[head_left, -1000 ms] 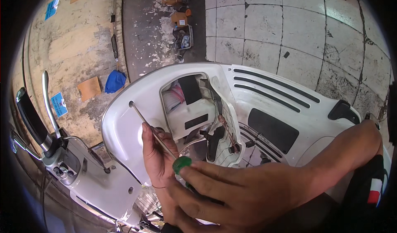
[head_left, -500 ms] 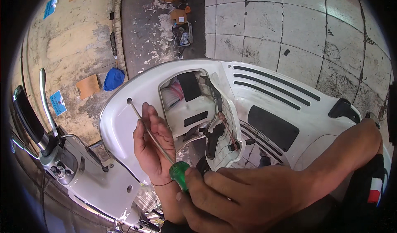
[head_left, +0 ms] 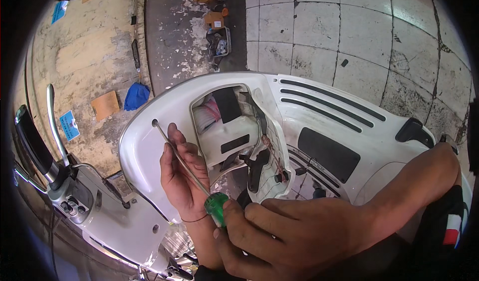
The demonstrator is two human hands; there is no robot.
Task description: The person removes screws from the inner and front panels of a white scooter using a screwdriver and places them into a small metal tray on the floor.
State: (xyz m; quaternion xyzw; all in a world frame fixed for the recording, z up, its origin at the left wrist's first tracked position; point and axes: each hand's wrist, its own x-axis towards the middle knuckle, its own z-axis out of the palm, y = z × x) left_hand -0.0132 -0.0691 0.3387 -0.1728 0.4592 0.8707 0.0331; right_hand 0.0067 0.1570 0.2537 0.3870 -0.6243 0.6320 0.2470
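Note:
A screwdriver with a green handle and a long metal shaft slants up to the left. Its tip sits in a round hole in the white scooter panel. My right hand grips the handle, thumb and fingers closed around its end. Turned palm up, my left hand cradles the shaft between the thumb and half-curled fingers. The screw, if any, inside the hole is hidden. Beside my left hand is an opened compartment, its cover swung out to the right.
At the left stand the scooter's handlebar grip and a metal brake lever. The footboard extends to the right. Beyond lie a blue cloth or bag, a piece of cardboard, a bin and the tiled floor.
The green handle has turned slightly in my right hand. Both hands and the screwdriver tip stay in nearly the same place; the whole view shifts very slightly.

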